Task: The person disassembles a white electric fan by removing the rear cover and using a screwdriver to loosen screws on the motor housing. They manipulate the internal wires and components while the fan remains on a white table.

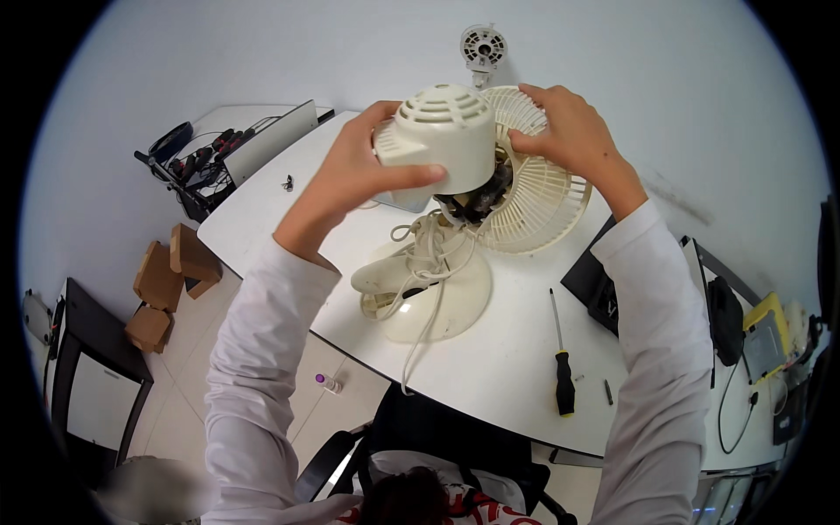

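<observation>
A cream electric fan stands on the white table in front of me, its motor partly bare. My left hand [359,157] is closed around the domed, slotted motor cover [446,144], thumb across its lower side. Dark motor parts [479,197] show between the cover and the round fan grille [547,201]. My right hand [569,131] grips the grille's upper rim, with fingertips behind it and the thumb at its inner side. Below, a tied power cord [429,245] hangs over the fan base [446,306].
A screwdriver [564,385] with a black and yellow handle lies right of the base, beside a small dark bit [609,392]. A black case [595,280] sits near my right forearm. Cardboard boxes [157,280] and a purple-capped bottle [329,382] are on the floor.
</observation>
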A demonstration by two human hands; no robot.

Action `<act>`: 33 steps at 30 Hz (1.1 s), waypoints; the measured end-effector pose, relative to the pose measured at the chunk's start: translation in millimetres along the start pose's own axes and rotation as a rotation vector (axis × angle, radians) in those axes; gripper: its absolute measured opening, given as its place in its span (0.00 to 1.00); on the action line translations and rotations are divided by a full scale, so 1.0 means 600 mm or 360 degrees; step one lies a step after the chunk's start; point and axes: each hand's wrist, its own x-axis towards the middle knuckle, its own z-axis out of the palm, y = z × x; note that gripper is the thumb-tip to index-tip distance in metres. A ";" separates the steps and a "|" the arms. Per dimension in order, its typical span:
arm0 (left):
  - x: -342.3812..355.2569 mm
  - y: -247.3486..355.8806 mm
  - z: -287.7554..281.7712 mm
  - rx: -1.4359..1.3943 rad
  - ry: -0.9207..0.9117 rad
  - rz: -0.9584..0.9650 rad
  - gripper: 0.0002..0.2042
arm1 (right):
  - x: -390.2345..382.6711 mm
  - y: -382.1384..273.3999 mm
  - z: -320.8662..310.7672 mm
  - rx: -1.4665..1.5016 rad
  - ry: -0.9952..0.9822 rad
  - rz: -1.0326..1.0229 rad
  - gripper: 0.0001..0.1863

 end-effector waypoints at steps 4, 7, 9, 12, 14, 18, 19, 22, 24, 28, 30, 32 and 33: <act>0.014 -0.046 -0.044 -0.0639 -0.0277 -0.0074 0.41 | 0.019 -0.009 -0.018 0.0034 0.0068 -0.0247 0.37; 0.020 -0.053 -0.051 -0.0629 -0.0301 -0.0026 0.41 | 0.033 -0.007 -0.016 0.0046 0.0063 -0.0342 0.37; 0.028 -0.045 -0.057 -0.0426 -0.0349 0.0038 0.42 | 0.037 -0.001 -0.014 0.0068 0.0055 -0.0362 0.37; 0.058 -0.039 -0.076 -0.0116 -0.0463 0.0149 0.45 | 0.041 0.015 -0.004 0.0123 0.0104 -0.0440 0.37; 0.080 -0.061 -0.085 -0.0159 -0.0564 0.0143 0.47 | 0.046 0.023 0.000 0.0162 0.0149 -0.0542 0.37; 0.121 -0.095 -0.110 -0.0514 -0.0662 0.0063 0.49 | 0.056 0.014 0.004 0.0265 0.0130 -0.0631 0.38; 0.129 -0.090 -0.103 -0.0603 -0.0602 0.0053 0.49 | 0.056 0.016 0.004 0.0259 0.0121 -0.0633 0.38; 0.141 -0.072 -0.096 -0.0640 -0.0337 0.0041 0.39 | 0.056 0.019 0.002 0.0237 0.0076 -0.0592 0.39; 0.152 -0.051 -0.087 -0.0607 -0.0269 0.0110 0.34 | 0.052 0.032 0.006 0.0231 0.0049 -0.0557 0.39; 0.137 0.018 -0.078 -0.0792 -0.0086 0.0444 0.25 | 0.044 0.046 0.014 0.0307 0.0020 -0.0517 0.38; 0.131 0.021 -0.082 -0.0828 0.0050 0.0471 0.25 | 0.043 0.049 0.016 0.0368 -0.0027 -0.0481 0.38; 0.103 0.020 -0.071 -0.1087 0.0176 0.0462 0.27 | 0.038 0.053 0.020 0.0446 -0.0091 -0.0435 0.37; 0.083 0.009 -0.078 -0.1502 0.0071 0.0343 0.29 | 0.037 0.058 0.019 0.0494 -0.0084 -0.0435 0.37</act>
